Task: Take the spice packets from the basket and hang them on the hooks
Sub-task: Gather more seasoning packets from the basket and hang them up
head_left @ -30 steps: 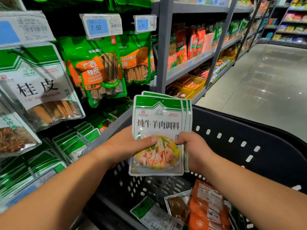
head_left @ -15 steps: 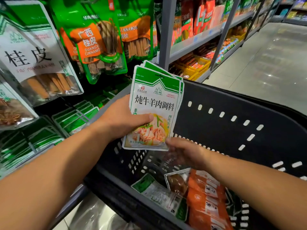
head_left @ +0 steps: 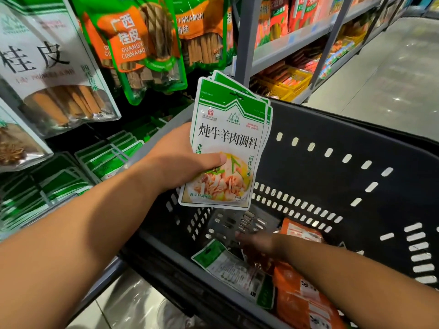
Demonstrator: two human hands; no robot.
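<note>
Head view: the basket (head_left: 332, 143) holds orange packets (head_left: 299, 295) and a green packet (head_left: 232, 269), the left hand (head_left: 175, 160) grips a stack (head_left: 230, 143) above it, and the right hand (head_left: 256, 243) has left the stack and reaches inside, its grip too blurred to tell.

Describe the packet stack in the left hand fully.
The packet stack is several glossy pouches, slightly fanned: white with green tops, black Chinese lettering and a food photo below. The front one shows a hang hole at its top. It stands nearly upright above the black basket, gripped at its left edge by the left hand, thumb across the front.
</note>
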